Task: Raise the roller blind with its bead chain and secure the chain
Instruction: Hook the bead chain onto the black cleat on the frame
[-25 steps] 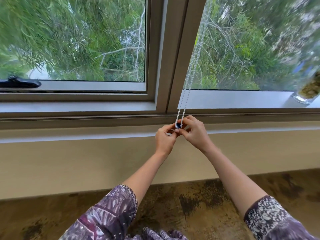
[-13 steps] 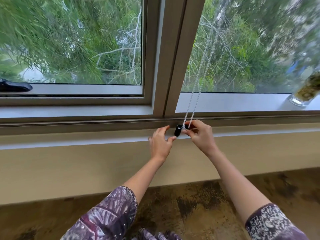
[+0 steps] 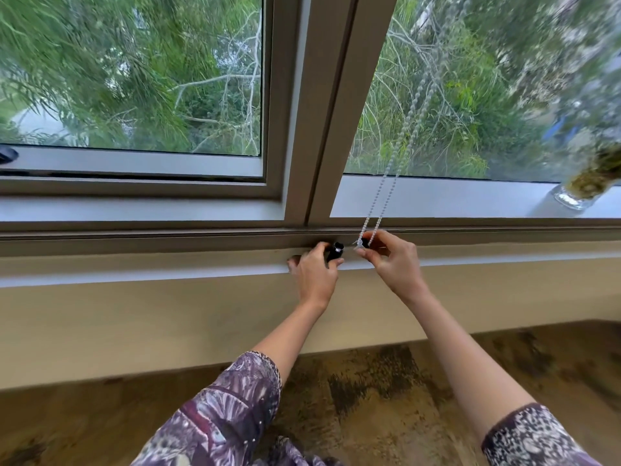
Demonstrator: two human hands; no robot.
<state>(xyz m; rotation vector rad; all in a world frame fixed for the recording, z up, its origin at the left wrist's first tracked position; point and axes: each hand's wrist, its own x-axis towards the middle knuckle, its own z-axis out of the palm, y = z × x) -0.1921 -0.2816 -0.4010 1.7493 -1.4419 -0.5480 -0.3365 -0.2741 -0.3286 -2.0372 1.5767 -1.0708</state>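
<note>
A white bead chain (image 3: 391,169) hangs in a loop in front of the right window pane, slanting down to the sill ledge. My right hand (image 3: 393,262) pinches the bottom of the loop between thumb and fingers. My left hand (image 3: 314,275) grips a small black chain holder (image 3: 336,251) with a silver ring, standing at the window frame's lower rail. A small gap separates the holder from the chain's end. The roller blind itself is out of view above.
The window mullion (image 3: 322,112) rises just left of the chain. A glass jar (image 3: 586,183) with greenish contents stands on the sill at the far right. A dark window handle (image 3: 6,153) sits at the far left. Below lies a mottled brown countertop (image 3: 386,391).
My hands have parted. The chain's loop came away from the black holder and moved right with my right hand. My left hand stayed on the holder.
</note>
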